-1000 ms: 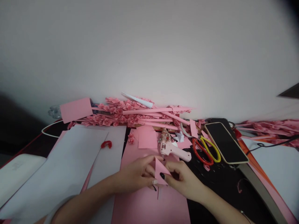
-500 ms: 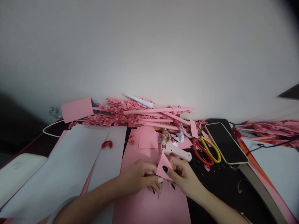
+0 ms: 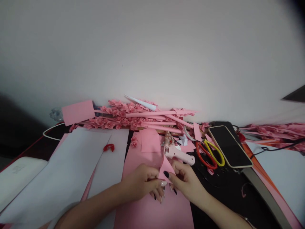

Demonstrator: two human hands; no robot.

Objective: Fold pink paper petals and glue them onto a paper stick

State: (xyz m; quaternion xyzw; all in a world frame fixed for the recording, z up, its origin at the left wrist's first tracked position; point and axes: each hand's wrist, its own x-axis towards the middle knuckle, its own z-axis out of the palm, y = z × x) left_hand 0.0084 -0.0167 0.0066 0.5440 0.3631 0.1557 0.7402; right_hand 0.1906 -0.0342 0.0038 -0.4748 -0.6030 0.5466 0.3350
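Note:
A small pink paper piece (image 3: 165, 168), folded to a point at the top, is held between my two hands. My left hand (image 3: 145, 182) pinches its left lower edge, thumb on the near side. On the right side my right hand (image 3: 183, 178) grips it, its dark-nailed thumb lying across the paper. Both hands are above a large pink sheet (image 3: 154, 213). Just beyond the folded paper lies a pale pink glue gun (image 3: 179, 156). Square pink papers (image 3: 151, 142) and a small pink paper flower (image 3: 134, 142) rest behind my hands.
White sheets (image 3: 64, 168) and a red curved piece (image 3: 109, 147) lie left, beside a white box-like device (image 3: 21, 171). Scissors with red and yellow handles (image 3: 215, 154) and a phone (image 3: 230, 146) are right. Pink flower stems (image 3: 133, 117) line the wall, with a white paper cone (image 3: 141, 102) on top.
The folded paper has narrowed and bent a little between my fingers. My hands stay almost in place, and the fingers of my left hand have shifted slightly below the paper.

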